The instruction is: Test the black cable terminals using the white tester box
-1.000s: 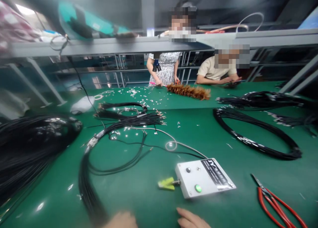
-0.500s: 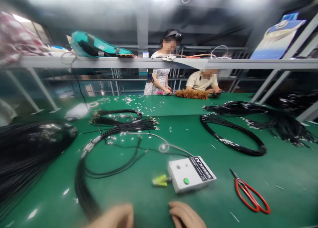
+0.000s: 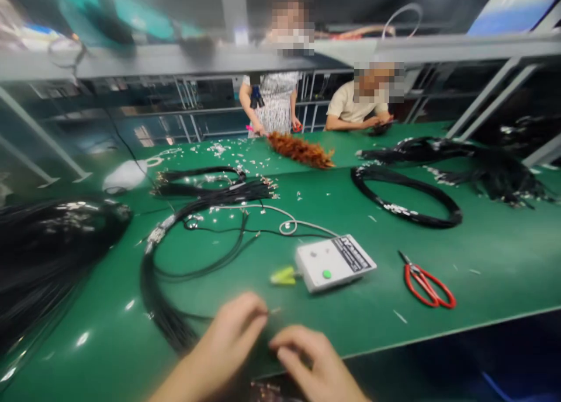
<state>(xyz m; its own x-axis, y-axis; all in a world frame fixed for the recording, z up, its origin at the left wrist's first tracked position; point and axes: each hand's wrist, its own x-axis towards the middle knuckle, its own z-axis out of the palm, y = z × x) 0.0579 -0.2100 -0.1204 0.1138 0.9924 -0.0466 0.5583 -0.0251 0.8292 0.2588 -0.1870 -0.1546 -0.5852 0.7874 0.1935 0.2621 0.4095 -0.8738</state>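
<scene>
Both my hands are near the front edge of the green table (image 3: 482, 256). My left hand (image 3: 232, 332) is closed in a pinch on a thin black wire (image 3: 193, 317) whose tip sticks out past the fingers. My right hand (image 3: 307, 355) is curled close beside it, fingers bent; what it holds, if anything, is blurred. The wire leads left into a bundle of black cables (image 3: 170, 326). Just beyond my hands sits a white test box (image 3: 333, 262) with a green button and a yellow-green clip (image 3: 284, 275) at its left side.
Red-handled scissors (image 3: 425, 282) lie to the right. A black cable coil (image 3: 403, 194) and more cable bundles (image 3: 52, 238) lie about. Small metal terminals are scattered at the back. A brown feather duster (image 3: 300, 149) lies near two people working at the far side.
The view has tilted down, so my hands show more fully. They have come up onto the table edge and closed together round the wire end.
</scene>
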